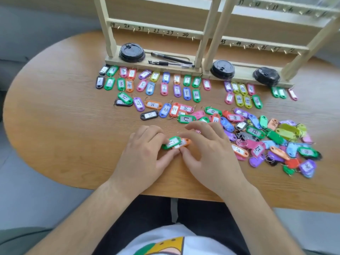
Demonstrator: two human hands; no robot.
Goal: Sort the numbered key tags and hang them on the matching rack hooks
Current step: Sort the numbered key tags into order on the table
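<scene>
1. Both hands work close together just inside the table's (60, 111) near edge, about midway along it.
2. The left hand (145, 153) pinches a green tag (171, 143) between curled fingers and thumb. The right hand (209, 150) pinches an orange tag (186, 142) the same way.
3. The two tags touch, the green one overlapping the orange. Their long axes run roughly along the near edge, and the green tag's left end tips slightly toward the person. Their numbers are too blurred to read.
4. The paired rows (147, 83) of sorted tags lie straight ahead toward the far edge, in front of the rack (156, 30). The unsorted pile (276, 140) spreads toward the right end, just beside the right hand.
5. This looks like matching a pair. Setting it down probably means reaching away from the body, and a gap in the rows lies ahead and slightly right, nearer the right hand.
6. No tags hang on the rack's hooks that show.
</scene>
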